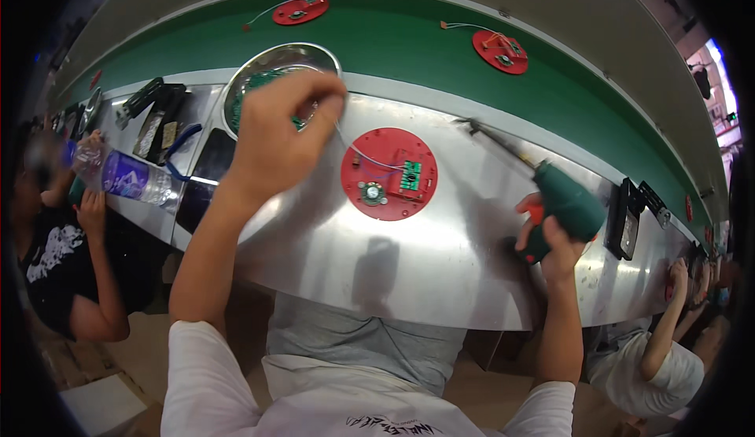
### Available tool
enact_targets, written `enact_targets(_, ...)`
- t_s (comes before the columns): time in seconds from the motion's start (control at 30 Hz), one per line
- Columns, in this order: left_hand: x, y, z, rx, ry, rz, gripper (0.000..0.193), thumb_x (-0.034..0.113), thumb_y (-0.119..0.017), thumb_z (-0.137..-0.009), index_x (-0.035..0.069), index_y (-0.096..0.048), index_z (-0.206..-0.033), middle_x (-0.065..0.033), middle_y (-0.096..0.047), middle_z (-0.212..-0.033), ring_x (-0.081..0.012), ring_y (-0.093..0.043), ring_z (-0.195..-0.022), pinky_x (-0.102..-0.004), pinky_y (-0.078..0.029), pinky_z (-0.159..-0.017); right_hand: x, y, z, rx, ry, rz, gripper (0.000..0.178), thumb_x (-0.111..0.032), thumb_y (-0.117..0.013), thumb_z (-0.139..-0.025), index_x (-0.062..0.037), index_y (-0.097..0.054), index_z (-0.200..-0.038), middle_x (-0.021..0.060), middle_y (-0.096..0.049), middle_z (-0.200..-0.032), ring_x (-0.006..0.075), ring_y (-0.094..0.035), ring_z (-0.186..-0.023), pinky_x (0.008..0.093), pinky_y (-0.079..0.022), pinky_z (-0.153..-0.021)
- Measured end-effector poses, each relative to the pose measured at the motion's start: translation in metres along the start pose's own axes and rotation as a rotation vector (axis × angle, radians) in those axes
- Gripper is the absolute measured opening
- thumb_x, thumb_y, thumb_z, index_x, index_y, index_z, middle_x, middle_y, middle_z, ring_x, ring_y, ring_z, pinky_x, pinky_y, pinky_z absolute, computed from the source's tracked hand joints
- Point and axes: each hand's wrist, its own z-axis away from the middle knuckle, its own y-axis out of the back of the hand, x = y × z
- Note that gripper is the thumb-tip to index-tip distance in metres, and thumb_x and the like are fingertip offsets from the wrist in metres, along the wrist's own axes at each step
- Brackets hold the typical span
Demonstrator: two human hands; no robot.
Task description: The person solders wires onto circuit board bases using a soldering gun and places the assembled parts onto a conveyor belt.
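Note:
A round red disc (362,147) lies on the metal bench before me, carrying a green circuit board (410,176) and a small round part (373,192). Thin pale wires (360,151) run from it up toward my left fingertips. My left hand (283,126) is raised over the near edge of a metal bowl (336,67), thumb and forefinger pinched; what they hold, if anything, I cannot make out. Inside the bowl are many small green pieces (255,83). To the right of the disc, my right hand (550,236) grips a green power screwdriver (570,201), its long bit pointing to the far left.
Two more red discs with wires, one (301,9) at far left and one (500,51) at far right, lie on the green strip. A plastic bottle (130,176), blue-handled pliers (179,152) and black trays (625,221) flank the bench. Other people (86,280) sit on both sides.

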Motion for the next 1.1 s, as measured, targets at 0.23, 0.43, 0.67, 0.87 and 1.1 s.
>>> enact_targets(0.23,0.015,-0.048,0.046,-0.096,-0.297,-0.044,0.020,-0.010,-0.073,-0.074,-0.004,-0.069,-0.093,-0.0142,-0.065,-0.078,-0.0257,-0.060,-0.061,-0.0337,-0.047,-0.053,0.009,0.009,0.012,-0.378,0.115,0.334,0.043,-0.026,-0.072,-0.087,0.0067,-0.066,-0.114,0.0203,-0.071,-0.101,0.0198,-0.061,-0.056,0.0295,-0.048,-0.052)
enact_targets(0.43,0.000,-0.060,0.053,-0.120,-0.377,-0.116,0.025,-0.010,-0.074,-0.068,-0.006,-0.070,-0.092,-0.0127,-0.064,-0.077,-0.0256,-0.060,-0.061,-0.0344,-0.048,-0.053,0.011,0.015,0.020,-0.342,0.049,0.398,0.041,-0.025,-0.071,-0.088,0.0061,-0.066,-0.114,0.0171,-0.068,-0.096,0.0195,-0.060,-0.056,0.0299,-0.047,-0.052)
enact_targets(0.67,0.001,-0.065,0.055,-0.132,-0.330,-0.128,0.025,-0.008,-0.075,-0.068,-0.005,-0.070,-0.092,-0.0123,-0.064,-0.078,-0.0264,-0.062,-0.063,-0.0352,-0.050,-0.055,0.009,0.013,0.021,-0.342,-0.108,0.332,0.043,-0.028,-0.071,-0.088,0.0025,-0.066,-0.117,0.0158,-0.065,-0.101,0.0211,-0.059,-0.062,0.0305,-0.046,-0.054)
enact_targets(0.87,-0.001,-0.067,0.056,-0.123,-0.325,-0.126,0.023,-0.007,-0.074,-0.069,-0.004,-0.069,-0.091,-0.0119,-0.065,-0.079,-0.0266,-0.062,-0.064,-0.0354,-0.050,-0.055,0.006,0.006,0.022,-0.309,-0.176,0.323,0.042,-0.028,-0.071,-0.087,0.0012,-0.064,-0.116,0.0157,-0.064,-0.098,0.0223,-0.059,-0.063,0.0327,-0.048,-0.055)
enact_targets(1.1,-0.003,-0.066,0.057,-0.139,-0.319,-0.140,0.021,-0.001,-0.075,-0.070,-0.002,-0.069,-0.090,-0.0089,-0.061,-0.080,-0.0242,-0.062,-0.067,-0.0353,-0.051,-0.058,-0.002,-0.006,0.018,-0.258,-0.244,0.212,0.043,-0.028,-0.070,-0.087,0.0028,-0.060,-0.116,0.0152,-0.061,-0.092,0.0228,-0.060,-0.063,0.0324,-0.049,-0.053)
